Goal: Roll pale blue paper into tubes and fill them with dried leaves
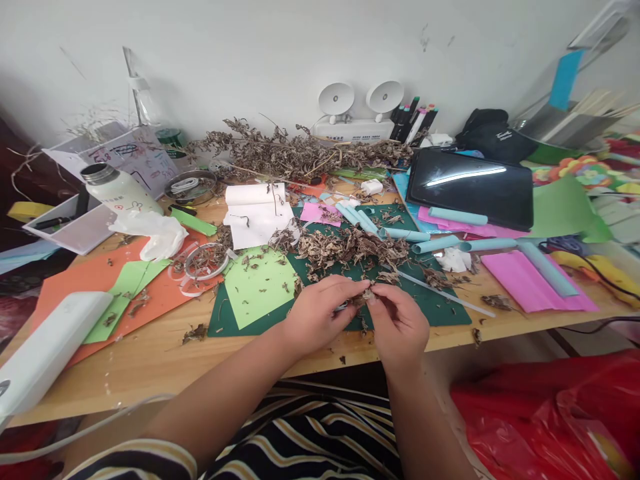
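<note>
My left hand [320, 310] and my right hand [400, 325] meet over the front of a dark green cutting mat [435, 313]. Both hands pinch a small piece of dried leaf [367, 294] between their fingertips. Just beyond them a heap of brown dried leaves [350, 250] lies on the mat. A light green paper sheet [260, 287] with leaf crumbs on it is to the left of my left hand. A thin translucent stick [450, 295] slants across the mat at the right.
Dried stalks [310, 153] lie along the wall. Blue paper rolls [405, 234], a black tablet [473, 187] and pink paper [520, 280] are on the right. An open bottle [117, 189] and a white device [53, 347] stand left. A red plastic bag [550, 407] is below the table's right edge.
</note>
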### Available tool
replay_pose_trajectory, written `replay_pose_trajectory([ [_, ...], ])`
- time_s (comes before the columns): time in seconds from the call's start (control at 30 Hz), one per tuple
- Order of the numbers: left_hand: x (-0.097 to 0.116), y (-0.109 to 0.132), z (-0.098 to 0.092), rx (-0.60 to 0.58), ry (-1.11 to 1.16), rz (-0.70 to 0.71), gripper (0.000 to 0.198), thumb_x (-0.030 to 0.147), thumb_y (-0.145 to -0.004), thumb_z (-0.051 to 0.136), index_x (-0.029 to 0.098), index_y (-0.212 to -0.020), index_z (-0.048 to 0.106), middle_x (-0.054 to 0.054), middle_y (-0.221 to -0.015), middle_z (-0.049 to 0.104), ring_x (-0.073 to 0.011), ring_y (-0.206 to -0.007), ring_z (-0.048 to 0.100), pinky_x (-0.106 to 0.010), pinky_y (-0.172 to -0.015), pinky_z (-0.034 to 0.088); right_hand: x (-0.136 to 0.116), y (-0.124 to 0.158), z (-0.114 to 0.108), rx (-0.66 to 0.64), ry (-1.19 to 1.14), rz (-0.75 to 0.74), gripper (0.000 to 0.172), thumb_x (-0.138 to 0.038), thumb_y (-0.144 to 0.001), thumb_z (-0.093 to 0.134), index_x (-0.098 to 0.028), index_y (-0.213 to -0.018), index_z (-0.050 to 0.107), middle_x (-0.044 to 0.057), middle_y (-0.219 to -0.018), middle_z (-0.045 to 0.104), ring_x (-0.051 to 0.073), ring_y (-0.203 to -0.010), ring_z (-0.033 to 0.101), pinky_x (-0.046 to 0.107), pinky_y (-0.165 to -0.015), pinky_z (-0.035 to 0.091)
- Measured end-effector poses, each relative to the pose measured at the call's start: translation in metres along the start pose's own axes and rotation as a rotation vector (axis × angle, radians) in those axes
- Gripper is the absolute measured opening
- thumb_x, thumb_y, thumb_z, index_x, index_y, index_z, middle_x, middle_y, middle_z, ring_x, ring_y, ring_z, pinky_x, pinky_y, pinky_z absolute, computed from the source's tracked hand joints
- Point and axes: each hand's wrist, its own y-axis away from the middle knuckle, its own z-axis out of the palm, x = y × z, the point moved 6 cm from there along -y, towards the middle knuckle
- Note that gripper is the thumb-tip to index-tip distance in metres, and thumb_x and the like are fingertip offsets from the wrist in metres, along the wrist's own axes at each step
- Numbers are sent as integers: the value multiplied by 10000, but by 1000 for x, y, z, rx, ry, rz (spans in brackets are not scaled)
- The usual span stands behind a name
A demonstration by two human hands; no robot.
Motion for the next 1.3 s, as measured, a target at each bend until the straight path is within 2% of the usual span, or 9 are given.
replay_pose_trajectory([
  [0.2, -17, -2, -8, 97, 262, -366, 163, 218, -698, 573, 144, -838, 611, -46, -766, 627, -110, -664, 565, -221, -626, 475, -16, 0, 6, -205, 74, -232, 403, -41, -711, 488, -233, -1065, 500, 54, -945, 541, 154, -855, 515, 301, -698, 466],
  [0.3, -25, 3, 2, 37, 508, -601, 209, 300, -686, 584, 130, -805, 606, -40, -750, 606, -71, -508, 512, -201, -496, 447, -15, -1, 3, -159, 165, -286, 394, -38, -687, 524, -249, -1019, 534, 70, -997, 476, 168, -863, 485, 314, -662, 463],
  [0.37, -26, 5, 7, 6, 620, -649, 226, 321, -676, 590, 121, -782, 598, -32, -725, 584, -53, -460, 476, -190, -451, 423, -14, -2, 1, -125, 164, -306, 361, -35, -674, 544, -252, -962, 557, 71, -1040, 453, 179, -894, 475, 319, -653, 462],
  [0.63, -18, -5, -3, 79, 459, -346, 113, 248, -677, 604, 142, -715, 622, -54, -816, 545, -133, -815, 518, -276, -774, 417, -24, -13, -1, -105, 199, -467, 313, -54, -654, 594, -234, -904, 537, 19, -815, 567, 153, -776, 516, 333, -691, 455],
  [0.8, -20, -5, 2, 15, 547, -344, 132, 263, -710, 571, 136, -708, 607, -40, -743, 549, -108, -726, 523, -235, -687, 439, -32, -19, -2, -161, 308, -555, 421, -87, -677, 582, -236, -1055, 471, 22, -762, 569, 147, -733, 506, 310, -670, 432],
  [0.93, -18, -7, 2, -53, 506, -332, 174, 296, -709, 569, 126, -698, 602, -42, -724, 552, -108, -690, 525, -228, -650, 443, -32, -18, 1, -248, 396, -576, 306, -93, -697, 552, -268, -947, 544, 10, -699, 529, 127, -648, 472, 285, -613, 401],
  [1.1, -10, -11, 0, -126, 396, -233, 265, 372, -703, 556, 139, -813, 614, -63, -788, 587, -139, -758, 543, -251, -703, 442, -30, -17, -2, -195, 303, -536, 193, -80, -694, 539, -223, -824, 546, 21, -691, 496, 139, -676, 456, 290, -623, 404],
  [1.17, -8, -9, 0, -130, 348, -189, 427, 422, -660, 578, 176, -1008, 553, -70, -872, 591, -157, -804, 544, -266, -727, 437, -28, -18, -4, -166, 237, -455, 165, -84, -706, 521, -220, -798, 533, 20, -702, 487, 139, -680, 459, 288, -614, 402],
  [1.3, -8, 2, 4, -73, 369, -134, 841, 483, -604, 596, 261, -1292, 165, -68, -943, 573, -154, -761, 557, -264, -662, 450, -24, -22, -12, -49, 44, -247, 134, -107, -730, 496, -224, -791, 521, 10, -728, 492, 130, -679, 480, 275, -590, 400],
])
